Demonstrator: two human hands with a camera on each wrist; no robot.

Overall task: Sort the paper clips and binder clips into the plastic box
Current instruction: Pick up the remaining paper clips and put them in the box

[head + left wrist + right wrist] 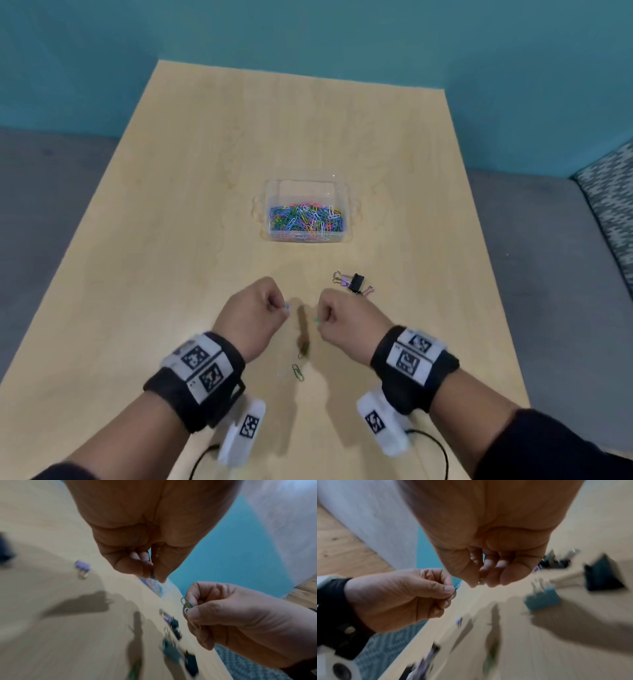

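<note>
Both hands hover low over the pale wooden table [171,240], fingers curled in and each pinching something small. The right hand [342,323] nips a green wire paper clip [186,603] between thumb and forefinger; the left hand [253,313] holds a small bluish clip [286,307] the same way, though it is too blurred for me to say what sort. The clear plastic box [305,185] sits at twelve o'clock from the hands, well apart from them, its near half heaped with coloured paper clips [305,219]. A little cluster of binder clips, black and lilac [354,282], lies on the table at about one o'clock from the right hand, and a loose green paper clip [298,371] lies at six o'clock between the wrists. By my reckoning the step in hand is carrying these two pinched clips forward to the box. To do it well, I would keep the pinches firm but light, since thin wire twists out of a grip easily, bring each hand right over the rim before letting go, and drop from low down so nothing bounces out. The wrist views are smeared, so finer detail escapes me.
</note>
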